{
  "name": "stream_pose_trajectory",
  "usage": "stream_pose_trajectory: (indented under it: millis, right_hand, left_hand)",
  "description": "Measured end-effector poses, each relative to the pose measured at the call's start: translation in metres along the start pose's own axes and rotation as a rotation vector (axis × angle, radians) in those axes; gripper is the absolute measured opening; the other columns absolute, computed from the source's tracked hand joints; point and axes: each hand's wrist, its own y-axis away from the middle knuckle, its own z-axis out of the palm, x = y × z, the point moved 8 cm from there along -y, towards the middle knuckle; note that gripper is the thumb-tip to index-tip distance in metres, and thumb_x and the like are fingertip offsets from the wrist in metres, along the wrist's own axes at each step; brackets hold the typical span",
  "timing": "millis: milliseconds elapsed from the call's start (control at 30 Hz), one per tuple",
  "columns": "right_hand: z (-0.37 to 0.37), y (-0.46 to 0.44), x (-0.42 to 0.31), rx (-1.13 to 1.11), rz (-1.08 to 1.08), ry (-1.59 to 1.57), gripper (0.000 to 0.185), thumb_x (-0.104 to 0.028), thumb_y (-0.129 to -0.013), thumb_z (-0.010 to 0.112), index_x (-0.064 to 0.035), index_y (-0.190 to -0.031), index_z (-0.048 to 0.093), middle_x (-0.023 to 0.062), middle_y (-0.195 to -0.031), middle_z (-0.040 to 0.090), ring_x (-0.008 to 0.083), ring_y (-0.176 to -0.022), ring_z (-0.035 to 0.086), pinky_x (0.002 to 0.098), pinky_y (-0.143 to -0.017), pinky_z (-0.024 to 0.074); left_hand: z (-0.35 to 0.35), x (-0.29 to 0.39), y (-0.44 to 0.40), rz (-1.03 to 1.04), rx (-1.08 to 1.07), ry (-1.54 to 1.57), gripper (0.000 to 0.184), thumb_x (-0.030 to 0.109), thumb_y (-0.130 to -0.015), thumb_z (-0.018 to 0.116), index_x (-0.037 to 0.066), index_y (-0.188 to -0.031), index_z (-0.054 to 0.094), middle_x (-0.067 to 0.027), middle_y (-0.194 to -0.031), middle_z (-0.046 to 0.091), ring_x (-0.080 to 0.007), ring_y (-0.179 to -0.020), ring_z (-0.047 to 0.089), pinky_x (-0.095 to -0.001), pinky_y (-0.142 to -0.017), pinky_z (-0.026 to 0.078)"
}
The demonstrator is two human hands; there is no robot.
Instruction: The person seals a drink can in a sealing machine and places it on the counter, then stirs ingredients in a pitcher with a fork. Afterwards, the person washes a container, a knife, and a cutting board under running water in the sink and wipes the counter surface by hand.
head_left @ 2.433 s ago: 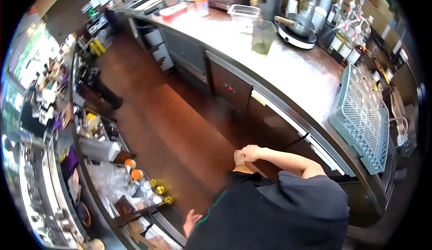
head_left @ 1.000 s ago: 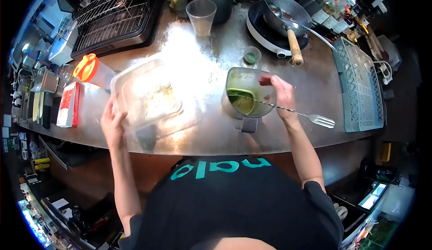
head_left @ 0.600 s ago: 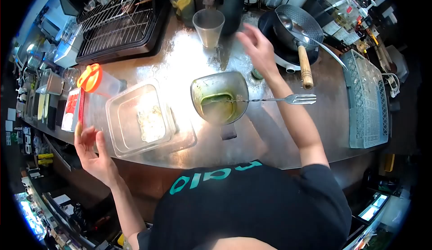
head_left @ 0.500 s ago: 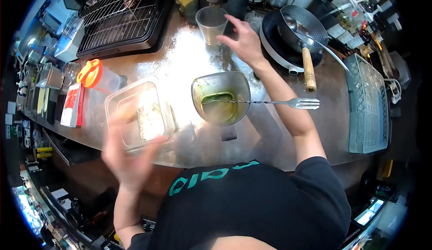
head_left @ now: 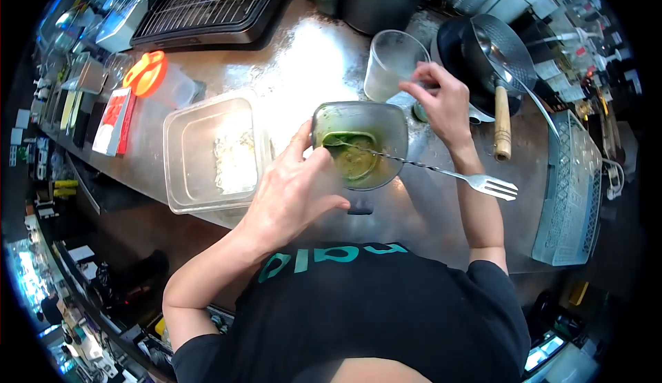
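Note:
A clear pitcher (head_left: 396, 131) stands on the steel counter with green residue inside. A twisted spoon with a fork end (head_left: 493, 186) leans in it, the fork over the right rim. My left hand (head_left: 289, 190) is at the pitcher's left side, fingers spread, fingertips by its wall. My right hand (head_left: 445, 103) pinches the right side of an empty-looking clear cup (head_left: 392, 65) behind the pitcher. A small green-tinted cup (head_left: 419, 112) is partly hidden by that hand. Left of my left hand sits a clear rectangular container (head_left: 189, 155) with pale contents (head_left: 234, 162).
A perforated pan (head_left: 507, 55) with a wooden handle rests on a burner at the right. Beyond it is a blue-grey rack (head_left: 569, 197). A wire grill (head_left: 200, 7), an orange-lidded jug (head_left: 165, 83) and a red-and-white box (head_left: 114, 124) are at the left.
My left hand has moved right, from the rectangular container to the pitcher. My right hand has closed on the clear cup, which has come nearer the pitcher. The view has shifted.

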Motion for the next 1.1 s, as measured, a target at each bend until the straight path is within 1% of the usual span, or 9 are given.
stream_pose_trajectory:
  millis: [67, 200, 500, 633, 800, 900, 933, 1033, 1100]
  right_hand:
    - [-0.022, 0.022, -0.009, 0.056, 0.014, -0.040, 0.019, -0.007, -0.076, 0.076, 0.0010, -0.090, 0.066, 0.0203, -0.111, 0.065, 0.0107, -0.080, 0.066, 0.0224, -0.065, 0.0540]
    - [-0.046, 0.056, -0.017, 0.074, 0.078, -0.146, 0.017, -0.003, -0.076, 0.074, 0.0009, -0.091, 0.065, 0.0210, -0.117, 0.063, 0.0154, -0.088, 0.068, 0.0232, -0.066, 0.0554]
    - [-0.064, 0.116, -0.040, 0.074, 0.026, -0.017, 0.018, 0.000, -0.073, 0.075, 0.0008, -0.087, 0.063, 0.0206, -0.117, 0.063, 0.0215, -0.097, 0.067, 0.0277, -0.069, 0.0589]
    - [-0.095, 0.166, -0.020, 0.061, 0.238, 0.041, 0.017, 0.007, -0.073, 0.069, 0.0024, -0.088, 0.062, 0.0199, -0.120, 0.061, 0.0212, -0.097, 0.067, 0.0274, -0.071, 0.0599]
    - [-0.126, 0.208, 0.001, 0.124, 0.481, 0.106, 0.018, 0.011, -0.074, 0.066, 0.0030, -0.090, 0.061, 0.0190, -0.122, 0.059, 0.0208, -0.100, 0.065, 0.0283, -0.074, 0.0600]
    - [-0.134, 0.225, 0.019, 0.196, 0.480, 0.119, 0.017, 0.010, -0.075, 0.066, 0.0024, -0.090, 0.061, 0.0185, -0.123, 0.059, 0.0213, -0.102, 0.064, 0.0281, -0.074, 0.0597]
    - [-0.136, 0.228, 0.024, 0.210, 0.476, 0.113, 0.017, 0.010, -0.075, 0.066, 0.0024, -0.090, 0.061, 0.0185, -0.123, 0.059, 0.0213, -0.102, 0.064, 0.0281, -0.074, 0.0597]
    - [-0.142, 0.231, 0.029, 0.234, 0.494, 0.163, 0.022, 0.008, -0.076, 0.067, 0.0011, -0.096, 0.062, 0.0178, -0.125, 0.058, 0.0217, -0.102, 0.063, 0.0279, -0.074, 0.0591]
    - [-0.144, 0.233, 0.025, 0.137, 0.586, 0.246, 0.038, 0.004, -0.074, 0.072, -0.0024, -0.110, 0.062, 0.0163, -0.130, 0.055, 0.0235, -0.108, 0.061, 0.0320, -0.077, 0.0570]
  left_hand:
    - [-0.001, -0.004, -0.001, -0.001, -0.050, 0.037, 0.046, 0.014, -0.063, 0.085, 0.003, -0.096, 0.055, -0.0350, -0.139, 0.036, -0.0485, -0.112, 0.053, -0.0474, -0.092, 0.048]
    - [-0.001, -0.003, -0.002, -0.053, -0.152, 0.066, 0.042, 0.014, -0.064, 0.084, 0.003, -0.092, 0.055, -0.0306, -0.138, 0.040, -0.0448, -0.103, 0.059, -0.0460, -0.086, 0.050]
    - [-0.003, -0.007, 0.005, -0.004, -0.056, 0.046, 0.039, 0.016, -0.061, 0.085, 0.005, -0.086, 0.059, -0.0256, -0.133, 0.047, -0.0415, -0.109, 0.057, -0.0436, -0.087, 0.050]
    - [0.003, -0.022, 0.008, -0.066, -0.060, 0.042, 0.039, 0.016, -0.059, 0.086, 0.006, -0.085, 0.060, -0.0223, -0.135, 0.048, -0.0397, -0.111, 0.057, -0.0437, -0.089, 0.049]
    - [-0.007, -0.023, -0.012, 0.032, -0.011, -0.059, 0.037, 0.015, -0.055, 0.087, 0.004, -0.081, 0.063, -0.0194, -0.135, 0.052, -0.0341, -0.113, 0.059, -0.0412, -0.091, 0.050]
    - [-0.005, -0.048, -0.033, -0.126, -0.053, 0.137, 0.033, 0.008, -0.060, 0.086, -0.002, -0.081, 0.062, -0.0202, -0.137, 0.050, -0.0236, -0.097, 0.068, -0.0328, -0.079, 0.058]
    - [-0.005, -0.054, -0.043, -0.104, -0.043, 0.173, 0.033, 0.008, -0.061, 0.085, -0.002, -0.081, 0.061, -0.0212, -0.138, 0.049, -0.0240, -0.099, 0.067, -0.0337, -0.080, 0.058]
    - [-0.013, -0.069, -0.078, -0.115, -0.023, 0.137, 0.030, 0.006, -0.066, 0.083, -0.004, -0.081, 0.060, -0.0226, -0.139, 0.047, -0.0253, -0.103, 0.065, -0.0339, -0.082, 0.058]
    - [-0.012, -0.084, -0.104, -0.161, -0.064, 0.131, 0.031, 0.008, -0.066, 0.084, -0.004, -0.081, 0.060, -0.0227, -0.140, 0.046, -0.0236, -0.100, 0.066, -0.0325, -0.080, 0.058]
